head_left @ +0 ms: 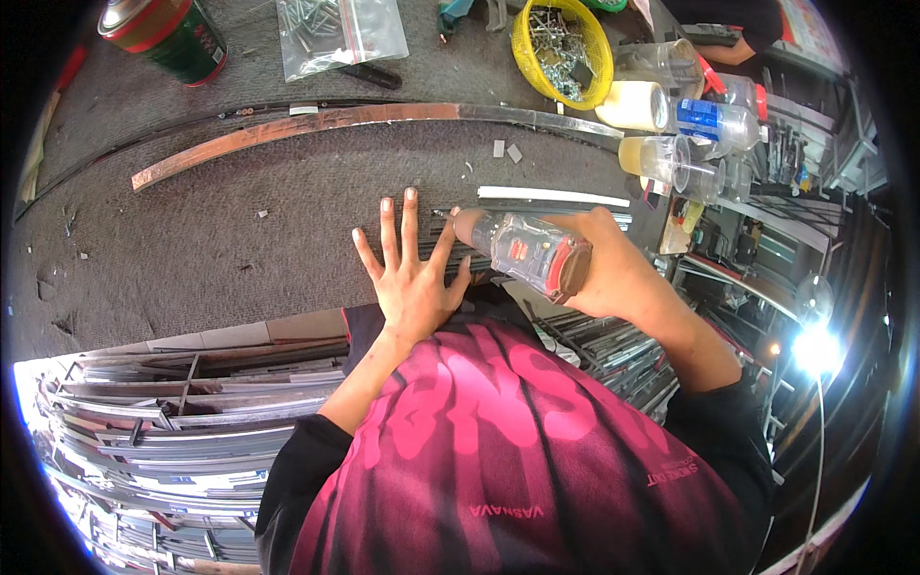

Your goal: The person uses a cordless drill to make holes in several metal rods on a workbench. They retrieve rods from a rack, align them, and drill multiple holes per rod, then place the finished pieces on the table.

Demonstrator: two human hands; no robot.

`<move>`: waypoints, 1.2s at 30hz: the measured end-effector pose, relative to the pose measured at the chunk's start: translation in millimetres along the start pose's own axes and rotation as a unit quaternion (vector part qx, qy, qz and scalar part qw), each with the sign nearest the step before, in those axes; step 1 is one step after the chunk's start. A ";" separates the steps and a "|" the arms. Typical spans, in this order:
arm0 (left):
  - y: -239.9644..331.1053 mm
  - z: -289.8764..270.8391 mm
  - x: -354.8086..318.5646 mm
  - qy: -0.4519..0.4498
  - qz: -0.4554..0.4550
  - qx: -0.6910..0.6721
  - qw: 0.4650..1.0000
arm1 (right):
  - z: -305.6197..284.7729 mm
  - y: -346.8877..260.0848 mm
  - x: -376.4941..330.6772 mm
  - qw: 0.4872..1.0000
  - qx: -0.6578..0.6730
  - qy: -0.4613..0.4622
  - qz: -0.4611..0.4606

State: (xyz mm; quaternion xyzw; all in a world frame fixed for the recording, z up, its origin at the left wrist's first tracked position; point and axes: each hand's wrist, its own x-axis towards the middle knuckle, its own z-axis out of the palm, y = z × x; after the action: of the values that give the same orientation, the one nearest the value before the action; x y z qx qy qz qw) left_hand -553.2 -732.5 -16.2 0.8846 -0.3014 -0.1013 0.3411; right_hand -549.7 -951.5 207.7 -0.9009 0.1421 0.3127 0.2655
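Note:
My left hand [410,273] lies flat, fingers spread, pressing down on a grey metal profile [537,213] at the near edge of the carpeted workbench [240,220]. My right hand [604,273] grips a clear-bodied power screwdriver [522,251] with red parts inside. Its nose points left and touches the profile right beside my left fingertips. A white strip [551,195] lies just behind the profile.
A long copper-and-steel bar [316,123] curves across the bench. Behind it are a yellow bowl of screws [561,48], a bag of screws [335,34], a green can [177,34] and plastic bottles [690,125]. Stacked metal profiles [182,422] lie below left.

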 end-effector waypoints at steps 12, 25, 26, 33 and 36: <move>-1.2 0.0 -0.3 -0.004 0.001 -0.011 1.000 | -3.9 -12.6 2.8 0.997 -0.008 -0.023 0.068; -3.0 -2.8 -5.2 -0.013 0.005 -0.034 0.999 | -8.6 -23.0 14.6 0.998 -0.034 -0.015 0.042; -3.7 -2.6 -5.0 -0.012 0.006 -0.039 0.999 | -11.2 -22.8 16.7 0.997 -0.025 -0.029 0.060; -9.4 -10.0 -6.6 -0.026 0.023 -0.044 0.998 | -15.6 -28.4 17.8 0.995 -0.087 0.004 -0.047; -9.2 -8.2 -5.1 -0.002 0.033 -0.039 0.999 | -15.5 -28.6 18.3 0.994 -0.091 0.007 -0.053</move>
State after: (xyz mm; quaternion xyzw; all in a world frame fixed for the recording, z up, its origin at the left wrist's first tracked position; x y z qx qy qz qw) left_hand -549.8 -719.6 -16.4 0.8601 -0.3269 -0.1039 0.3776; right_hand -516.0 -938.5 217.4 -0.9298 0.0670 0.3035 0.1971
